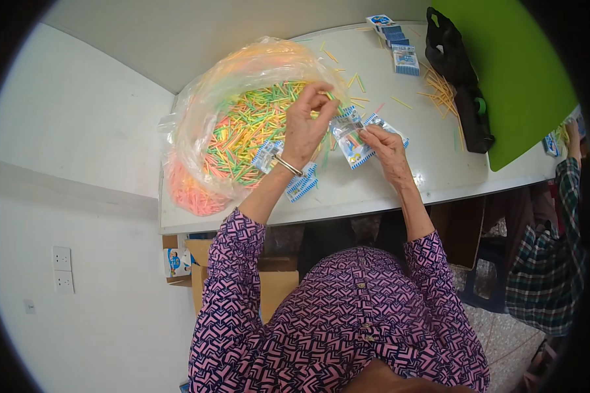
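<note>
My left hand (306, 124), with a bracelet at the wrist, is closed in a pinch just above a small packet. Green shows at its fingertips, seemingly thin coloured sticks. My right hand (388, 149) grips the side of that blue-and-white packet (353, 149), which has a clear window with coloured sticks behind it. Another packet (398, 128) lies partly behind the right hand. To the left, a big clear plastic bag (196, 124) gapes, full of short thin sticks (239, 131) in green, yellow, orange and pink. More packets (301, 185) rest by my left wrist.
Stacked packets (405, 59) stand at the table's back. Loose yellow sticks (441, 92) lie beside a black tape dispenser (476, 121) along a green partition (511, 78). Beyond it, at right, a co-worker's sleeve (568, 187) shows. A cardboard box (278, 288) sits under the table.
</note>
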`<state>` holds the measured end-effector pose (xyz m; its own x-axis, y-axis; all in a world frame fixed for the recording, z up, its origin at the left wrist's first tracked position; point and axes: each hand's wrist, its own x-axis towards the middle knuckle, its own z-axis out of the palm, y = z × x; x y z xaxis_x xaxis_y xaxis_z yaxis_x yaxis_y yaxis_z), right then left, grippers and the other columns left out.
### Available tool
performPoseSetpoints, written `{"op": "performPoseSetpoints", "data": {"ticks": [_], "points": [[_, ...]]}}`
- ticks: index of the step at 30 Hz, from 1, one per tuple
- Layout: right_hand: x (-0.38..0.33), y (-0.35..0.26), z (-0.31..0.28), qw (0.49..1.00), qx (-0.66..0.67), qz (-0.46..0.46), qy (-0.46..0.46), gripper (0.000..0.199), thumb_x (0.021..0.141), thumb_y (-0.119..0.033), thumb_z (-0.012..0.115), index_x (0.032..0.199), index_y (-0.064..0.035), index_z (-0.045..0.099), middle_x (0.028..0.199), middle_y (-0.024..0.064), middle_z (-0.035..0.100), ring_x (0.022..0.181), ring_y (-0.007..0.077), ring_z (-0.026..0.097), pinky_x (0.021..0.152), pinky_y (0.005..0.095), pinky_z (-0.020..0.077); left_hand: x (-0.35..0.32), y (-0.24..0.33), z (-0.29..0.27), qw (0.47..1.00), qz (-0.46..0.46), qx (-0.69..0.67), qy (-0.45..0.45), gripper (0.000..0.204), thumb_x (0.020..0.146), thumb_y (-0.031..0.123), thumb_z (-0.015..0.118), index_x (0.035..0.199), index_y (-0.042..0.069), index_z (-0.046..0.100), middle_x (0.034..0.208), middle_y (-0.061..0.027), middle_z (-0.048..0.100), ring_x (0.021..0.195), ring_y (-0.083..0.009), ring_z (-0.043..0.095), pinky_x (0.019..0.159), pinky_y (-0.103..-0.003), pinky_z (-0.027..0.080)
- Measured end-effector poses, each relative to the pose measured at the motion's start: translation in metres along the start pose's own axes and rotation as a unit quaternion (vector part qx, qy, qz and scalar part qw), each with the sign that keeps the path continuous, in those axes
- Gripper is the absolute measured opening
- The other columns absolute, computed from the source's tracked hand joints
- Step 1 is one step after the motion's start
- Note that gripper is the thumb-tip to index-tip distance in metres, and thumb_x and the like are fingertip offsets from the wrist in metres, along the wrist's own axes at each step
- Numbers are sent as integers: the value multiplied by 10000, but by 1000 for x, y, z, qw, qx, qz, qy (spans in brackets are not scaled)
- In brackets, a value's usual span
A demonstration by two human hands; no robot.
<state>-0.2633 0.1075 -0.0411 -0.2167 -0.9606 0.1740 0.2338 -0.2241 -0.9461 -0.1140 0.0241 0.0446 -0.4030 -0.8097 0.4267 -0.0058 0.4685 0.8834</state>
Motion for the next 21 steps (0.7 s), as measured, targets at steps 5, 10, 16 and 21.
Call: {"op": "performPoseSetpoints", "data": {"ticks": [5, 10, 16, 21], "points": [[-3, 10, 3, 999, 42, 10, 2, 258, 877, -154, 604, 1029, 50, 644, 929, 24, 642, 845, 77, 571, 761, 191, 432, -10, -9, -1, 999, -5, 17, -51, 105, 838, 51, 596, 931, 3, 599, 784, -47, 609, 696, -90, 564, 656, -227, 464], [-2, 12, 6, 996, 91, 22, 0, 261, 884, -116, 596, 1084, 51, 617, 987, 53, 644, 925, 102, 587, 828, 217, 452, -11, -4, -9, 992, -101, -75, -20, 113, 869, 101, 589, 913, 1, 619, 814, -38, 623, 764, -89, 575, 704, -226, 472], [-3, 15, 18, 991, 120, 35, 41, 296, 882, -114, 603, 1130, 48, 594, 1008, 63, 643, 927, 98, 587, 828, 220, 454, -18, -5, 3, 974, -142, -168, 51, 167, 894, 139, 579, 927, -20, 618, 855, -41, 633, 825, -83, 569, 768, -230, 460], [-8, 15, 20, 986, 160, 45, 31, 307, 876, -98, 609, 1149, 41, 587, 1008, 70, 650, 903, 82, 579, 807, 198, 452, -29, -18, -1, 986, -153, -67, -30, 197, 876, 138, 595, 981, -29, 604, 895, -60, 633, 850, -87, 570, 772, -230, 456]]}}
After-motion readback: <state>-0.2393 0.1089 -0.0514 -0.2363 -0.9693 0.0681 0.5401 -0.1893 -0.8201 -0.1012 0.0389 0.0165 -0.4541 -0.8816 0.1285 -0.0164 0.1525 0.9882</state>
